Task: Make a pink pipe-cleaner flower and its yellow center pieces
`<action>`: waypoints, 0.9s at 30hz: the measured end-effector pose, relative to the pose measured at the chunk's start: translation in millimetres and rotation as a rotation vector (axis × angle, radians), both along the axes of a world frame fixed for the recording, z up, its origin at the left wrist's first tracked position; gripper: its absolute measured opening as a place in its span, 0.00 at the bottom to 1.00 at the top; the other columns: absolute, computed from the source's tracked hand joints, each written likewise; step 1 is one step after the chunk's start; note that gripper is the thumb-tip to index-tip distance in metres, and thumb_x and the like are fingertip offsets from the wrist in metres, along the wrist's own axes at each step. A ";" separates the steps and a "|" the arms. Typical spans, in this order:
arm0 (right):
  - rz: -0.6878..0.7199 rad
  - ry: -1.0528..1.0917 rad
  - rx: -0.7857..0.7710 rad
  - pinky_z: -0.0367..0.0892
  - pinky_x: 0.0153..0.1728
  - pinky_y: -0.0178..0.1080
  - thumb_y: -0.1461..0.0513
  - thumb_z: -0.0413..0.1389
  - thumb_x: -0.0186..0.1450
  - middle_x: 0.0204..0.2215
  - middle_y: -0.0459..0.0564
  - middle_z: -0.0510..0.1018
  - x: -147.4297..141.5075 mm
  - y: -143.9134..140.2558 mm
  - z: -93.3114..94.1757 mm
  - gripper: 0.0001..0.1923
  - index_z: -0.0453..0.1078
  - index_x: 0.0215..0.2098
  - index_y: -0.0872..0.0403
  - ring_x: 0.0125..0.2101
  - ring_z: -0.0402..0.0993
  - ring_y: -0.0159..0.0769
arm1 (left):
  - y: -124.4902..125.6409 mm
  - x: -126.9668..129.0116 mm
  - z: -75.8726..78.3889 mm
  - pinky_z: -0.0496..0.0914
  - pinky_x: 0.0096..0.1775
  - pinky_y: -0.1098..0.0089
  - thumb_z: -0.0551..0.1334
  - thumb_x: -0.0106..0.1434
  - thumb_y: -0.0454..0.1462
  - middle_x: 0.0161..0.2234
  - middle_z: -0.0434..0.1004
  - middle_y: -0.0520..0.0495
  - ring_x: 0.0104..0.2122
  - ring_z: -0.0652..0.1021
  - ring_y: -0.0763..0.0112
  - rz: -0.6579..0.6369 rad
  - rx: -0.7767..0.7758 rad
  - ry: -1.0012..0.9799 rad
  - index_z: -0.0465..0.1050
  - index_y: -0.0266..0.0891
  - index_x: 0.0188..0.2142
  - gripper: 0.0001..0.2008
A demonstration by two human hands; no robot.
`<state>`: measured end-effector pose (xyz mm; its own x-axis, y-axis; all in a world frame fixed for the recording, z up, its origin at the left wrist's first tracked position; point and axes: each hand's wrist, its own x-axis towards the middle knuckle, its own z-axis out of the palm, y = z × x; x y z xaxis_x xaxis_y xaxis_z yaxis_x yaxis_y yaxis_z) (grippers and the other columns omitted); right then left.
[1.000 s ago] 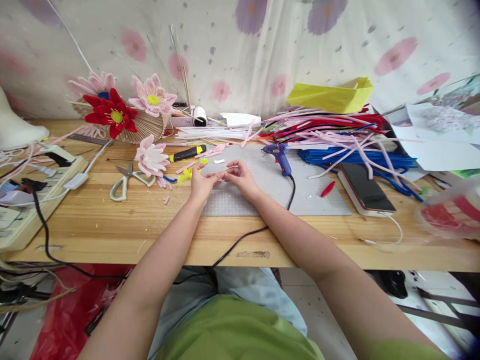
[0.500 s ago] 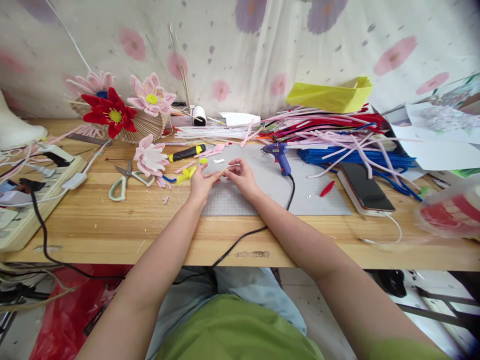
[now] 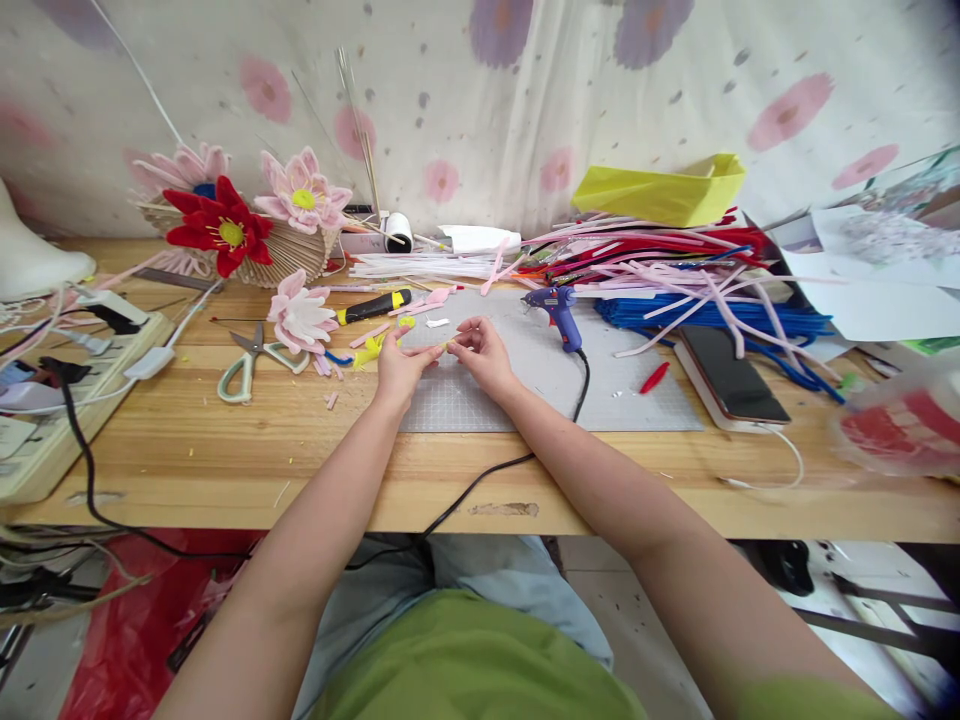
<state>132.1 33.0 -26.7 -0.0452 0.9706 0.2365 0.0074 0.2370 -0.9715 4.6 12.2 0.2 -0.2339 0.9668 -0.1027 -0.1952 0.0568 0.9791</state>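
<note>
Over the grey cutting mat point(image 3: 480, 410), my left hand point(image 3: 400, 370) and my right hand point(image 3: 484, 358) meet fingertip to fingertip. Both are closed in a pinch on a small yellow piece point(image 3: 448, 346), mostly hidden by the fingers; its kind is too small to make out. Just beyond my left hand lie yellow fuzzy strips point(image 3: 369, 350), a little yellow coil point(image 3: 406, 322) and a white scrap point(image 3: 436, 323). A blue glue gun point(image 3: 555, 312) rests on the mat to the right of my right hand.
Scissors point(image 3: 255, 360), a pale pink fuzzy flower point(image 3: 301, 312) and a yellow-black cutter point(image 3: 375, 306) lie left. Bundles of pipe cleaners point(image 3: 712, 315), a phone point(image 3: 731, 375) and a plastic tub point(image 3: 900, 420) are right. The glue gun's black cord point(image 3: 480, 480) crosses the table's front edge.
My left hand has shifted very slightly to the left. Both hands keep their pinch, and everything else on the table stays in place.
</note>
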 end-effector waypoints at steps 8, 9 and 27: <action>0.049 0.060 -0.024 0.63 0.23 0.32 0.57 0.59 0.50 0.24 0.40 0.70 -1.8 -1.7 3.8 0.18 0.57 0.34 0.51 0.25 0.67 0.28 | 1.2 -1.4 0.2 0.70 0.40 0.66 0.70 0.40 0.29 0.22 0.73 0.54 0.27 0.77 0.71 0.042 -0.008 0.056 0.58 0.38 0.38 0.27; 0.053 0.073 -0.033 0.63 0.23 0.32 0.57 0.59 0.49 0.24 0.40 0.70 -2.1 -2.0 4.8 0.18 0.57 0.34 0.51 0.26 0.67 0.28 | 2.0 -1.4 -0.4 0.69 0.40 0.66 0.70 0.39 0.29 0.22 0.73 0.54 0.27 0.77 0.71 0.043 -0.008 0.055 0.58 0.38 0.37 0.27; 0.209 0.239 -0.112 0.68 0.34 0.37 0.61 0.63 0.43 0.25 0.39 0.73 -9.2 0.6 -3.3 0.27 0.54 0.37 0.50 0.27 0.73 0.29 | 5.7 3.8 -0.9 0.66 0.37 0.69 0.69 0.39 0.30 0.24 0.72 0.55 0.23 0.74 0.76 0.027 -0.022 -0.111 0.56 0.38 0.35 0.26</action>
